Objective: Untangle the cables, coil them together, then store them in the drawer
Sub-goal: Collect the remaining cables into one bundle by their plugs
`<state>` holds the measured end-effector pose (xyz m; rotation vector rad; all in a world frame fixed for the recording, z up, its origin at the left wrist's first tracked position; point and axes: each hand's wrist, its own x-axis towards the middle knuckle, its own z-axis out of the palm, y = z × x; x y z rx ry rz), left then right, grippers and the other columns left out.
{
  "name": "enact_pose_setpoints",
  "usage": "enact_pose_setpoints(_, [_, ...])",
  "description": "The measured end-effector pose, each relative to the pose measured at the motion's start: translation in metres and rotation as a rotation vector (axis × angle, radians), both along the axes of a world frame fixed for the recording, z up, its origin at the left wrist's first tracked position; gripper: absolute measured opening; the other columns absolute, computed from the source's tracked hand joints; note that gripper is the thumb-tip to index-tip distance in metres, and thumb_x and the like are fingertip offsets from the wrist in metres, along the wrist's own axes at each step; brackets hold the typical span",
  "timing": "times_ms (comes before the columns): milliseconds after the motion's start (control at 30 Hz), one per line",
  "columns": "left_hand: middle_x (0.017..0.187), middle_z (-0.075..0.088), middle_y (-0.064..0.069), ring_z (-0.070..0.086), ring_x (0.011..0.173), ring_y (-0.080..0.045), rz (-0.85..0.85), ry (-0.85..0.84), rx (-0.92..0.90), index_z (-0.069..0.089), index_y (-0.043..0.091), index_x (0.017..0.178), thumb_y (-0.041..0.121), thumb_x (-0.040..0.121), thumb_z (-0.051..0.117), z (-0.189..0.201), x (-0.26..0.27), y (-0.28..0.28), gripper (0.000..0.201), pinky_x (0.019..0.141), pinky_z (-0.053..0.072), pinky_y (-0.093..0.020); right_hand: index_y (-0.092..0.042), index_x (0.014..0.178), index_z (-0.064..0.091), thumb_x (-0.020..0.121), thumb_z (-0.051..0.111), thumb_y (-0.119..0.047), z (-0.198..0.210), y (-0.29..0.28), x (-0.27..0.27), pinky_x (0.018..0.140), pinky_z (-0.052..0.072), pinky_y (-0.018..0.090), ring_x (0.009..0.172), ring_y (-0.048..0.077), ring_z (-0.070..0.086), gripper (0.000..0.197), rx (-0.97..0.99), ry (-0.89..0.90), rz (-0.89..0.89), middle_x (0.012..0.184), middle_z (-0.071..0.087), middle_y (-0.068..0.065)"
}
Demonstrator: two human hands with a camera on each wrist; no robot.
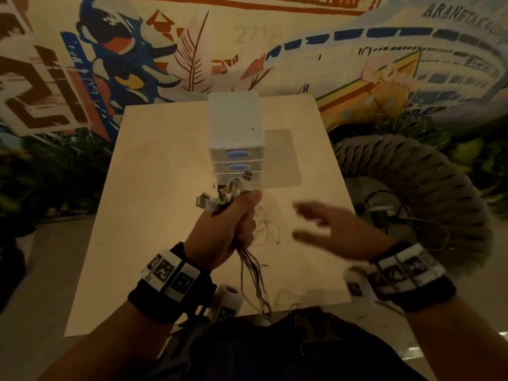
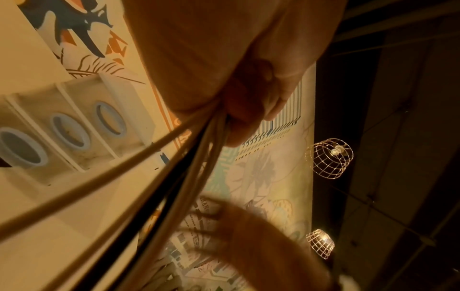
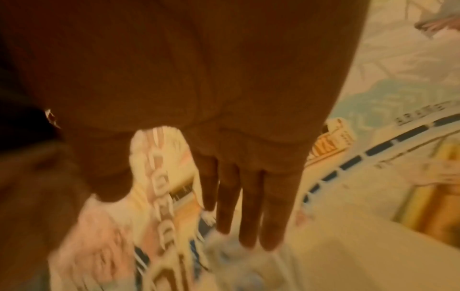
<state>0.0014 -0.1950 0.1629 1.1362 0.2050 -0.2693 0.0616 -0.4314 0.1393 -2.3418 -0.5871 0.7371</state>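
Several cables (image 1: 251, 266) run through your left hand (image 1: 229, 229), whose grip is wrapped tightly round the bundle; their plug ends (image 1: 220, 198) fan out above your fist, and the loose lengths trail down toward 6 o'clock over the table (image 1: 154, 188) edge. Your right hand (image 1: 336, 229) hovers just beside it at 3 o'clock, fingers straight and spread, holding nothing, blurred. At 12 o'clock the white drawer unit (image 1: 235, 133) stands on the table, its three drawers closed.
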Motion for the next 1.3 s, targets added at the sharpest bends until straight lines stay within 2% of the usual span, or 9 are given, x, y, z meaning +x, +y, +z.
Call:
enact_pose_setpoints(133, [0.053, 0.021, 0.006, 0.016, 0.044, -0.011, -0.061, -0.015, -0.031, 0.037, 0.023, 0.065, 0.022, 0.091, 0.062, 0.002, -0.003, -0.001, 0.035, 0.047, 0.014, -0.030, -0.036, 0.150, 0.039, 0.100, 0.040, -0.058, 0.076, 0.072, 0.018, 0.105, 0.040, 0.015, 0.124, -0.013, 0.049, 0.054, 0.489, -0.082, -0.018, 0.142, 0.051, -0.021])
enact_pose_setpoints(333, [0.082, 0.054, 0.010, 0.055, 0.070, -0.002, -0.032, 0.014, 0.377, 0.047, 0.029, 0.088, -0.007, 0.097, 0.054, -0.002, -0.011, 0.018, 0.038, 0.062, 0.052, -0.016, -0.026, 0.131, 0.063, 0.107, 0.038, -0.040, 0.081, 0.140, -0.005, 0.087, 0.045, 0.016, 0.097, -0.004, 0.060, 0.037, 0.279, -0.354, 0.356, 0.117, 0.068, -0.012])
enact_pose_setpoints(467, [0.076, 0.058, 0.015, 0.059, 0.063, 0.006, -0.083, -0.029, 0.554, 0.046, 0.025, 0.082, 0.016, 0.080, 0.073, -0.012, -0.019, 0.027, 0.028, 0.062, 0.049, -0.012, -0.025, 0.125, 0.063, 0.105, 0.027, -0.049, 0.063, 0.152, -0.008, 0.090, 0.047, 0.031, 0.096, 0.013, 0.064, 0.048, 0.151, -0.479, 0.509, 0.106, 0.071, -0.006])
enact_pose_setpoints(600, [0.054, 0.030, -0.003, 0.022, 0.049, -0.022, -0.038, -0.062, 0.117, 0.044, 0.014, 0.072, 0.034, 0.088, 0.059, -0.017, -0.012, 0.027, 0.030, 0.048, 0.022, -0.032, -0.029, 0.156, 0.027, 0.101, 0.050, -0.043, 0.032, 0.132, -0.004, 0.113, 0.039, 0.032, 0.137, 0.005, 0.044, 0.062, 0.574, -0.161, 0.210, 0.155, 0.042, -0.006])
enact_pose_setpoints(700, [0.054, 0.027, 0.000, 0.017, 0.047, -0.018, 0.045, -0.019, -0.011, 0.042, 0.016, 0.068, 0.029, 0.099, 0.054, -0.024, -0.002, 0.037, 0.035, 0.047, 0.019, -0.030, -0.025, 0.156, 0.026, 0.095, 0.063, -0.029, -0.011, 0.124, -0.015, 0.111, 0.045, 0.040, 0.129, -0.001, 0.051, 0.071, 0.735, 0.264, -0.010, 0.146, 0.049, -0.005])
enact_pose_setpoints(833, [0.049, 0.016, 0.005, 0.011, 0.043, -0.013, 0.112, -0.009, -0.068, 0.029, 0.023, 0.063, 0.037, 0.103, 0.045, -0.022, 0.010, 0.048, 0.045, 0.046, 0.012, -0.032, -0.033, 0.090, 0.069, 0.093, 0.065, -0.049, -0.070, 0.120, -0.042, 0.090, 0.057, 0.043, 0.080, 0.019, 0.068, 0.016, 0.340, 0.563, 0.208, 0.079, 0.069, 0.000])
enact_pose_setpoints(933, [0.053, 0.010, 0.002, 0.007, 0.046, -0.014, 0.158, 0.034, -0.054, 0.029, 0.023, 0.062, 0.038, 0.106, 0.040, -0.024, 0.014, 0.063, 0.047, 0.047, 0.009, -0.032, -0.025, 0.066, 0.057, 0.092, 0.054, -0.065, -0.121, 0.086, -0.062, 0.072, 0.053, 0.036, 0.063, 0.015, 0.057, 0.047, 0.065, 0.524, 0.042, 0.063, 0.059, -0.001])
enact_pose_setpoints(1167, [0.052, 0.014, 0.002, 0.008, 0.046, -0.015, 0.036, 0.207, -0.028, 0.023, 0.022, 0.066, 0.036, 0.102, 0.049, -0.062, 0.000, 0.063, 0.046, 0.046, 0.011, -0.030, -0.037, 0.079, 0.056, 0.079, 0.032, -0.087, -0.220, 0.002, -0.131, 0.072, 0.049, 0.029, 0.079, 0.018, 0.066, 0.056, -0.162, 0.553, 0.014, 0.080, 0.067, -0.001])
enact_pose_setpoints(1300, [0.052, 0.016, 0.004, 0.008, 0.047, -0.015, -0.029, 0.259, -0.021, 0.018, 0.021, 0.071, 0.035, 0.097, 0.055, -0.081, -0.002, 0.051, 0.048, 0.048, 0.009, -0.032, -0.024, 0.108, 0.069, 0.052, 0.022, -0.108, -0.241, -0.007, -0.143, 0.093, 0.052, 0.034, 0.103, 0.021, 0.067, 0.112, -0.267, 0.579, 0.023, 0.110, 0.073, 0.006])
